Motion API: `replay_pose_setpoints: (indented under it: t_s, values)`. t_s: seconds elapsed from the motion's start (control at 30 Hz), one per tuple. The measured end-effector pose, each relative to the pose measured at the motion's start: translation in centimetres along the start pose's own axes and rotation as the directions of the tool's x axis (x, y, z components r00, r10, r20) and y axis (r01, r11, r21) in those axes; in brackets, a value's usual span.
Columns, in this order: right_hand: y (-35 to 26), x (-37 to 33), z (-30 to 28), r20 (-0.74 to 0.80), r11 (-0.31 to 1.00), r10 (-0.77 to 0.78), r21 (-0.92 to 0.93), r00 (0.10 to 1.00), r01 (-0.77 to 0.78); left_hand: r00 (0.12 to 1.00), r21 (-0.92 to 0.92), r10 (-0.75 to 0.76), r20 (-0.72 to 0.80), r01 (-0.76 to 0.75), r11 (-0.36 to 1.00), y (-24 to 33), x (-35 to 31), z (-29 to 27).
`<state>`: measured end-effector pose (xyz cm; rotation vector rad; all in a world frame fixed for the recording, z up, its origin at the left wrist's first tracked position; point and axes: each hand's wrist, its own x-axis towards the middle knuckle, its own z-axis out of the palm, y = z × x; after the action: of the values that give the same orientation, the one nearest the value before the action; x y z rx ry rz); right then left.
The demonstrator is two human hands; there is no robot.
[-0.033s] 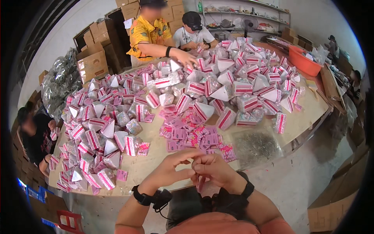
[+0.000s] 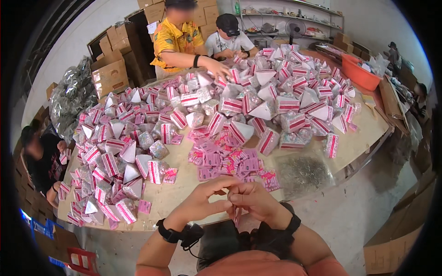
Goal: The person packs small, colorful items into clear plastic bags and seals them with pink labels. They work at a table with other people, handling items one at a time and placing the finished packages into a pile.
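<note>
My right hand (image 2: pixel 258 200) is pinching a pink card (image 2: pixel 237 216), fingers closed; my left hand (image 2: pixel 198 202) is curving half-open, its hold hidden. The card is hanging by the bench's (image 2: pixel 161 198) near edge; a slackening pinch could be dropping it.

Coral-orange shirt (image 2: pixel 253 264), worn. Black left wristband (image 2: pixel 169 233), accompanied by boxy black device (image 2: pixel 191 234) and thin black cable (image 2: pixel 197 255). Black right wristband (image 2: pixel 293 223), likewise worn.

On our pale worktop (image 2: pixel 163 195) we see heaped wedge-shaped packages (image 2: pixel 287 105), a pile of pink cards (image 2: pixel 230 162) and thin silvery pieces (image 2: pixel 305 175).
</note>
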<state>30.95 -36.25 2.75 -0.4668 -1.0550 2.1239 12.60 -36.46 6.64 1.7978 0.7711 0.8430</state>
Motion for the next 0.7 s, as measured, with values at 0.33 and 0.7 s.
replay_pose_setpoints:
  t_s: [0.33, 0.7]
  values:
    - [1.2, 0.0, -1.0, -0.133, 0.999, -0.013, -0.053, 0.991, 0.006, 0.949, 0.331, 0.137, -0.285, -0.036, 0.943, -1.4, -0.7, 1.9]
    - [1.3, -0.1, 2.2, -0.342, 0.826, -0.319, -0.558, 0.884, 0.083, 0.934, -0.03, -0.076, -0.35, 0.069, 0.997, -2.7, -0.4, 3.7]
